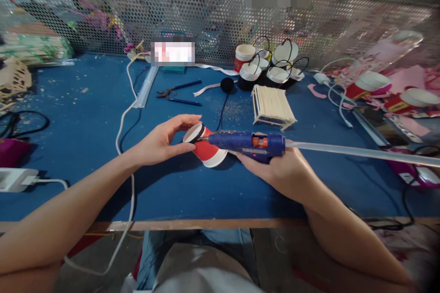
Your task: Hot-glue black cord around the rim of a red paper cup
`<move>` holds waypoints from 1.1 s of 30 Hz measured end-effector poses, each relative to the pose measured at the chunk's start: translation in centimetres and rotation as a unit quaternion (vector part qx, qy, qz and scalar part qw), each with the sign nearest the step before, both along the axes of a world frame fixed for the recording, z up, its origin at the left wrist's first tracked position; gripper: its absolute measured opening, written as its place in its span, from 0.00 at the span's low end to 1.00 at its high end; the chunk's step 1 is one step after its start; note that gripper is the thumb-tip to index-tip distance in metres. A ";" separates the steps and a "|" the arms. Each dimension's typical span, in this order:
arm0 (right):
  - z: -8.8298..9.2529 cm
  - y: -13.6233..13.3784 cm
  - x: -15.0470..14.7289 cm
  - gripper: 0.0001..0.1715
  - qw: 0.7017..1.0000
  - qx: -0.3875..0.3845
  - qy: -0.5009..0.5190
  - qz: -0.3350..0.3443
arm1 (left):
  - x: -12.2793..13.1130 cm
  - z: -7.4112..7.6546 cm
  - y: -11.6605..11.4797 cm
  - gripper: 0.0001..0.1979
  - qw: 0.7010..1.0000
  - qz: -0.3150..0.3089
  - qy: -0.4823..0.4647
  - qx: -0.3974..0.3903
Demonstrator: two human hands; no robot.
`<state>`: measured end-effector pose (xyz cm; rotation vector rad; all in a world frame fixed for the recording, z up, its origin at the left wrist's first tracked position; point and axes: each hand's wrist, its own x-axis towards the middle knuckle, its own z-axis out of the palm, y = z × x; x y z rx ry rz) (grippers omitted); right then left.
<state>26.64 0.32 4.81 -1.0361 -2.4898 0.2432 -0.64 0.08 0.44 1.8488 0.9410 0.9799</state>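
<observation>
This side of the red paper cup [207, 150], closest in, the wooden front edge of the blue table [85, 123]. Just left of the cup and touching it, the left hand [164, 143]: half open, thumb against the red side wall, fingers curved over the upper end, steadying the cup. Cup itself tilted on its side near the table's front middle, one white end turned up and to the left, with a black band [197, 134] around that end (cord or strip, hard to tell). Just right of the cup, the right hand [275, 169], closed around the grip of a blue hot glue gun [247, 143], nozzle laid against the cup close to the banded end. Further right of the cup, a long clear glue stick [360, 152] jutting from the gun's back. Left of the cup, a white cable [123, 119] snaking across the table; well left, a white power strip [13, 179]. Beyond the cup to the back left, blue-handled pliers [178, 94]; to the back right, a small craft-stick frame [273, 107]; between them, a black ball of cord [227, 84]. Further back from the cup, a cluster of paper cups with black handles [271, 66]. Behind everything, a perforated metal screen [213, 9].
</observation>
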 end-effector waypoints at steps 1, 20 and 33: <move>0.2 0.0 -0.2 0.12 0.999 -0.027 0.018 -0.017 | 0.0 0.0 0.0 0.29 1.000 -0.008 -0.005 -0.002; 0.1 1.2 -0.9 0.14 0.944 -0.255 0.164 -0.127 | -0.2 0.2 0.2 0.30 0.997 -0.044 -0.058 -0.033; 0.6 9.0 3.4 0.19 0.928 -0.161 0.225 -0.251 | 0.0 -0.3 0.4 0.31 0.997 0.007 -0.058 -0.045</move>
